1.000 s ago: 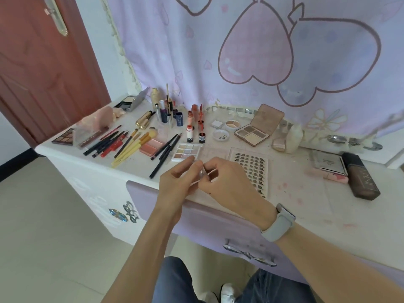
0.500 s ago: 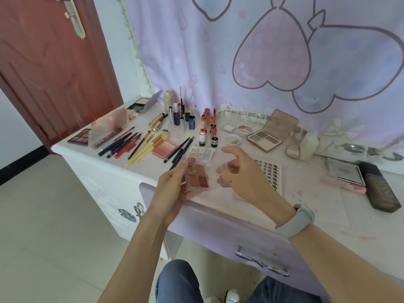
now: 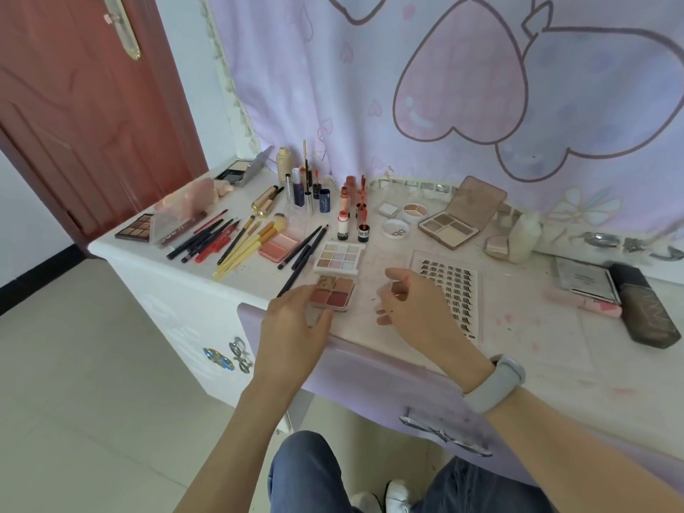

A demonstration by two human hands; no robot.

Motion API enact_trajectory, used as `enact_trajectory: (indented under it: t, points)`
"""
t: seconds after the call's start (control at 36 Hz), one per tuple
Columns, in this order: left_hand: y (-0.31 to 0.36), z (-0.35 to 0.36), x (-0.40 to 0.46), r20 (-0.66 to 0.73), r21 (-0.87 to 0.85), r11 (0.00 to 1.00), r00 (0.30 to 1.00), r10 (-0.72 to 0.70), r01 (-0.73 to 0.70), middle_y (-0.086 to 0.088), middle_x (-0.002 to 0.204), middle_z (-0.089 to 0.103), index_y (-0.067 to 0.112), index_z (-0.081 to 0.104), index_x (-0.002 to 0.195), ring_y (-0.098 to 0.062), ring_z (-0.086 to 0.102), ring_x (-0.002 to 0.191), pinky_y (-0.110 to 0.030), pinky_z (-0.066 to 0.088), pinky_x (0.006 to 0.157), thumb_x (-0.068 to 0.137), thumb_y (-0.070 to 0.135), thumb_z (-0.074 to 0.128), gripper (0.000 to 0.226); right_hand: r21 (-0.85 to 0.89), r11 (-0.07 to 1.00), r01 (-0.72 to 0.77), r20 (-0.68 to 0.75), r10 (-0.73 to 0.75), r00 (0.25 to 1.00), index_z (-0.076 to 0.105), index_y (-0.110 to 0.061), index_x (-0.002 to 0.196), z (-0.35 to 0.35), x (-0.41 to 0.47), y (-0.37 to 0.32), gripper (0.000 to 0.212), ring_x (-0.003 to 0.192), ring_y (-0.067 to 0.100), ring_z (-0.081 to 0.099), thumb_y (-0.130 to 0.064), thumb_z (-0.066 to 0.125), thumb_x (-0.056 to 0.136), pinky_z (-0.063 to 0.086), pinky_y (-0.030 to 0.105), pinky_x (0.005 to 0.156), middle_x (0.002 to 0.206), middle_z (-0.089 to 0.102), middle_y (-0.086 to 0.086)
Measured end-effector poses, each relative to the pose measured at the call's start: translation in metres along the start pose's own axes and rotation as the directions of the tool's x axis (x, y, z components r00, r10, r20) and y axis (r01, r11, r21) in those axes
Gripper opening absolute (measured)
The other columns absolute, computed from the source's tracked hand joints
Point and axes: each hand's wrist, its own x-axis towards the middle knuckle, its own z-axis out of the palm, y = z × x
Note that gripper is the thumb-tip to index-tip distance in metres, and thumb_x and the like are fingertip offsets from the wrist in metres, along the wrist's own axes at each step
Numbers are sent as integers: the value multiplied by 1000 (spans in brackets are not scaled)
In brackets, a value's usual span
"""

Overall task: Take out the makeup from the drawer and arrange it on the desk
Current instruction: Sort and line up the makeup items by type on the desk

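A small four-pan palette (image 3: 334, 292) in red-brown shades lies on the white desk (image 3: 536, 338), just in front of a nine-pan pastel palette (image 3: 338, 257). My left hand (image 3: 296, 320) rests at its near-left corner, fingertips and thumb pinching its edge. My right hand (image 3: 411, 309) hovers to the right of it, fingers apart and loosely curled, over the left edge of a sheet of false lashes (image 3: 449, 290). The purple drawer front (image 3: 370, 368) sits below both hands.
Pencils and yellow brushes (image 3: 229, 242) lie at the left, with lipsticks and bottles (image 3: 344, 216) behind. An open brown palette (image 3: 462, 212), a dark foundation bottle (image 3: 646, 301) and a silver compact (image 3: 584, 283) are at the right. A curtain hangs behind and a red door stands at the left.
Both hands opened the small palette in the air. My left hand has lowered it onto the desk below the nine-pan palette, and my right hand has come away from it.
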Motion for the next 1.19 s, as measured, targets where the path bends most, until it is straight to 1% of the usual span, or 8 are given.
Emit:
enact_trajectory:
  t: [0.08, 0.17, 0.33, 0.53, 0.75, 0.97, 1.08, 1.19]
  points:
    - [-5, 7, -4, -7, 136, 991, 1000, 9, -8, -3, 131, 56, 13, 53, 130, -28, 43, 122, -45, 37, 100, 84, 23, 66, 48, -396, 907, 141, 13, -148, 989, 45, -10, 136, 1, -2, 9, 44, 79, 16, 58, -25, 47, 95, 44, 27, 78, 93, 64, -4]
    - [-9, 12, -5, -40, 211, 977, 999, 36, -27, 0, 132, 55, 17, 54, 129, -27, 42, 121, -43, 35, 96, 82, 29, 69, 51, -649, 736, 194, 74, -193, 978, 48, -17, 133, -1, -4, 18, 44, 102, 19, 47, -38, 43, 94, 39, 32, 84, 104, 66, -2]
    - [-14, 17, -1, -97, 290, 956, 993, 67, -36, -4, 130, 56, 14, 56, 127, -31, 44, 118, -41, 33, 92, 80, 34, 70, 53, -849, 426, 311, 179, -322, 930, 58, -19, 120, -4, -1, 25, 38, 104, 22, 42, -40, 39, 94, 34, 33, 86, 111, 58, 0]
    - [-11, 18, 0, -155, 328, 944, 984, 84, -29, -6, 120, 62, 12, 61, 121, -33, 48, 111, -42, 35, 87, 78, 35, 72, 49, -808, 376, 454, 290, -417, 861, 64, -23, 113, -5, -9, 28, 34, 107, 21, 46, -35, 39, 95, 28, 35, 83, 117, 60, -7]
    - [19, 27, -10, -160, 220, 968, 974, 159, -122, -7, 129, 54, 13, 61, 119, -33, 45, 119, -48, 35, 94, 81, 21, 70, 41, -628, 631, 455, 41, -558, 829, 72, -12, 99, -58, -21, 30, 19, 94, 24, 60, -9, 61, 83, 41, 38, 77, 98, 69, 1]
    - [98, 73, -17, -26, 82, 921, 923, 384, -381, -5, 123, 59, 12, 62, 118, -27, 50, 117, -44, 35, 96, 87, 20, 63, 32, -685, 725, 73, -403, -460, 791, 68, 0, 98, -182, -39, 83, 21, 85, 36, 59, 7, 63, 78, 50, 45, 76, 93, 65, 17]
    - [137, 106, -20, 81, 6, 896, 893, 442, -444, 0, 126, 57, 15, 60, 121, -21, 47, 122, -40, 33, 100, 90, 23, 58, 32, -599, 730, -330, -587, -119, 801, 58, -2, 118, -232, -39, 110, 43, 104, 44, 48, -22, 67, 81, 42, 50, 87, 112, 55, 27]
    - [159, 132, -20, 160, -2, 886, 874, 459, -465, 4, 129, 54, 18, 58, 123, -17, 43, 123, -38, 31, 102, 92, 27, 53, 33, -548, 685, -480, -522, 168, 836, 44, -7, 131, -243, -35, 125, 63, 114, 39, 41, -47, 59, 84, 38, 46, 93, 121, 46, 20]
